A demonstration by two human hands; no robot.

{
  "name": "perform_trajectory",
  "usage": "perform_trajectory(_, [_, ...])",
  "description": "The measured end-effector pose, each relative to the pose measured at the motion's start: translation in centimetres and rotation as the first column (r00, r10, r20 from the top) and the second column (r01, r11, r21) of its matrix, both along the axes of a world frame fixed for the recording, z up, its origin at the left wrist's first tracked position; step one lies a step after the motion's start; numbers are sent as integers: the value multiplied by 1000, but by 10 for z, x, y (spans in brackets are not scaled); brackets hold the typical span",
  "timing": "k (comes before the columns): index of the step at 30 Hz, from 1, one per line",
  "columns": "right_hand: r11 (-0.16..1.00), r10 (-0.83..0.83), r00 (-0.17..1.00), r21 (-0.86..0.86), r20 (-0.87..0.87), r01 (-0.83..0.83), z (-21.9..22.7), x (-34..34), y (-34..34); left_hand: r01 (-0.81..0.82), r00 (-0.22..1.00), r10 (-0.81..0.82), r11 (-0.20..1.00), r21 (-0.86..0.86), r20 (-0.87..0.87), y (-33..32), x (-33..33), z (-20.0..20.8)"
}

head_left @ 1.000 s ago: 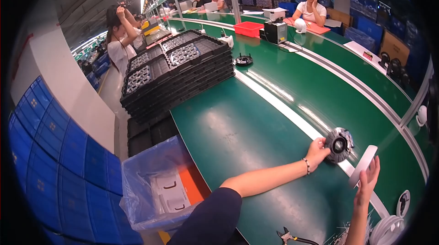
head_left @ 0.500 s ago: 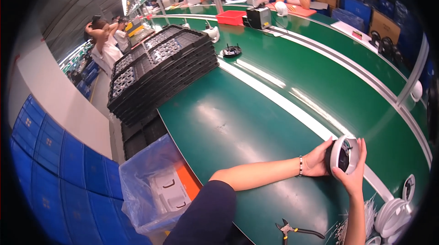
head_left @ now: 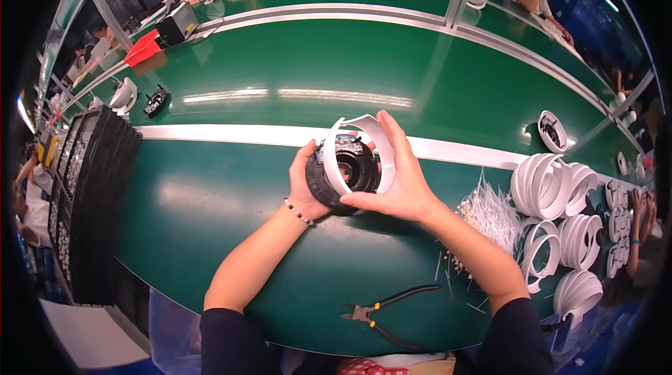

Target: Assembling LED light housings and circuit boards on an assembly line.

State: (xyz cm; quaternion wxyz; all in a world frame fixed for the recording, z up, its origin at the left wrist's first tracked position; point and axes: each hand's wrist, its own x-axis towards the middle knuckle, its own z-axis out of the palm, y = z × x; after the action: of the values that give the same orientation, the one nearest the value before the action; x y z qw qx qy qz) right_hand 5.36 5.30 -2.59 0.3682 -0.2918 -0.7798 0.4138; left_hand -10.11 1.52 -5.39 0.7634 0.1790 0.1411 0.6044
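Observation:
In front of me, above the green tabletop, my left hand holds a round black housing from its left side and below. A small circuit board and a round opening show on it. My right hand grips a white plastic ring, thumb at its near edge and fingers along its right side. The ring stands tilted over the right part of the housing, overlapping it. Whether the two are joined I cannot tell. Side cutters with black and yellow handles lie on the table nearer to me.
White cable ties lie heaped right of my right forearm. Stacks of white rings stand beyond them. Black trays are piled at the left. Another black part and a red bin sit farther off. People sit across the line.
My view has swung to the right, bringing both hands to the middle of the picture. The ring and housing have turned, so the circuit board now shows. Both hands keep their hold.

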Motion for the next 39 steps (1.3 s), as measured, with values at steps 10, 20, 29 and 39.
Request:
perform_trajectory(10, [924,27,978,369,207,-103,0,-10,-17,110,988,-89,979,-174,126,-4,-11,-16])
perform_trajectory(20, [840,267,891,365,368,-402,24,3,-10,361,920,-355,933,-1,168,-4,-17,-18])
perform_trajectory(29, [974,55,992,213,115,-79,7,5,-5,182,982,-184,982,55,29,-10,0,-2])
perform_trajectory(39, [994,-90,996,65,-13,90,-5,-11,-5,-148,976,143,989,-18,-167,-8,6,-6])
